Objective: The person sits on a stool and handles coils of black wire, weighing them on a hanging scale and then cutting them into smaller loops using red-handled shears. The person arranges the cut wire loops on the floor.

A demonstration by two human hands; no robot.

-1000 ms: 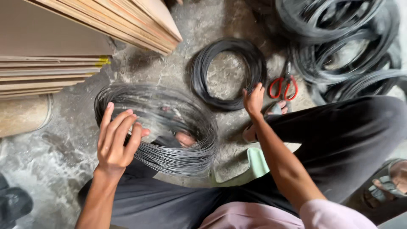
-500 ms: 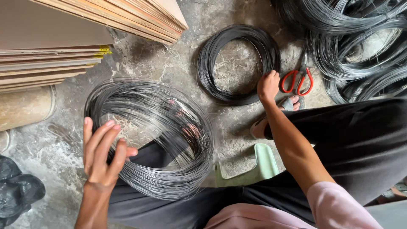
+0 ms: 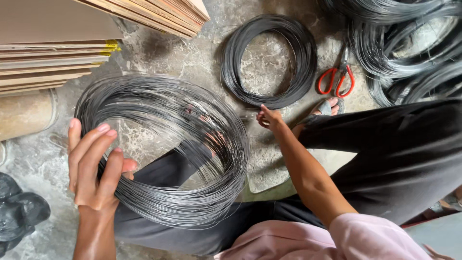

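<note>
Head view. My left hand [image 3: 96, 166] grips the near-left rim of the big coil [image 3: 163, 149], fingers spread flat over the strands, thumb tucked under. The coil stands tilted across my lap and left leg, far rim low toward the floor [image 3: 192, 53].

My right hand [image 3: 270, 118] reaches forward, fingertips pressed together in a pinch; it looks like a wire end, but the strand is too thin to confirm. It sits just beside the small coil [image 3: 269, 60], which lies flat on the floor.

Handling, my judgement: many loose turns of thin dark wire, so heavy as a bundle, springy, and prone to fanning out (strands are already splaying on the right side). Best hold is around the whole bundle at the rim, not single strands. Smooth wire, may slip through the fingers.

Around: red-handled scissors [image 3: 337, 79] lie right of the small coil, apart from it. More coils [image 3: 409, 48] are piled at the far right. Stacked boards [image 3: 53, 58] are at the far left, close to the big coil's rim. A black bag [image 3: 19, 212] sits near left. My knees crowd the space.
</note>
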